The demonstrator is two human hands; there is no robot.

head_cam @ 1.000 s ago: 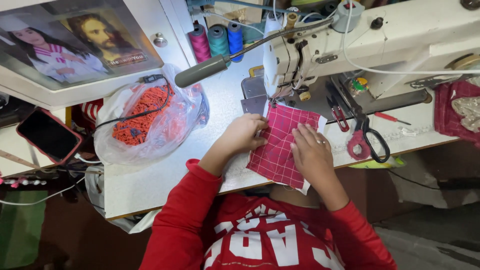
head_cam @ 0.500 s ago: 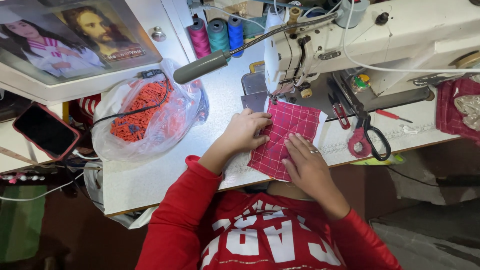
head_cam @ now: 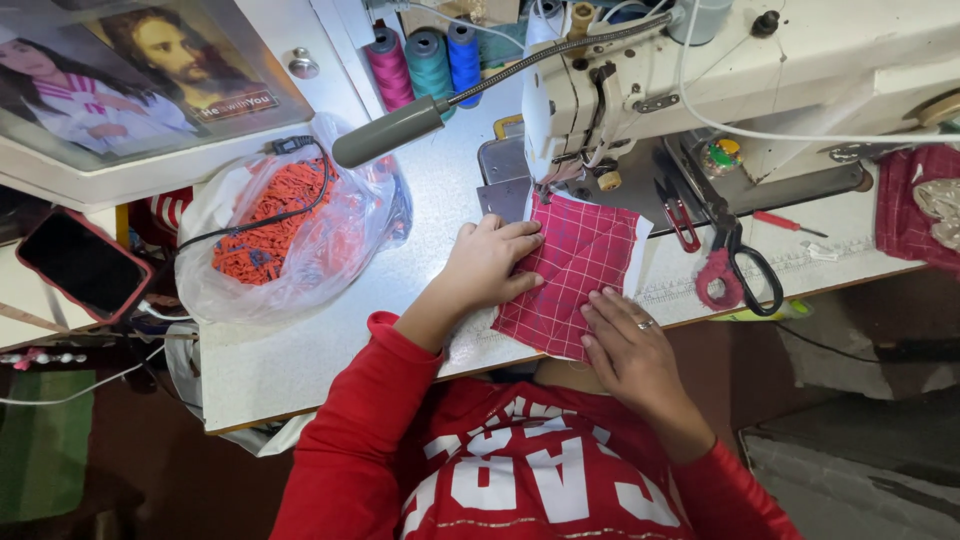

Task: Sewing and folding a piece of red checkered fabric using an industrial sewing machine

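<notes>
Red checked fabric (head_cam: 575, 275) lies flat on the bench (head_cam: 330, 350) under the sewing machine (head_cam: 700, 80), left hand (head_cam: 490, 262) and right hand (head_cam: 625, 345) spread open, now pressing it closer to the needle.

Head cam, steep down, close.

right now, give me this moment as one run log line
left hand flat on red checked fabric | right hand flat on its near edge | fabric under sewing machine head | scissors to the right
</notes>
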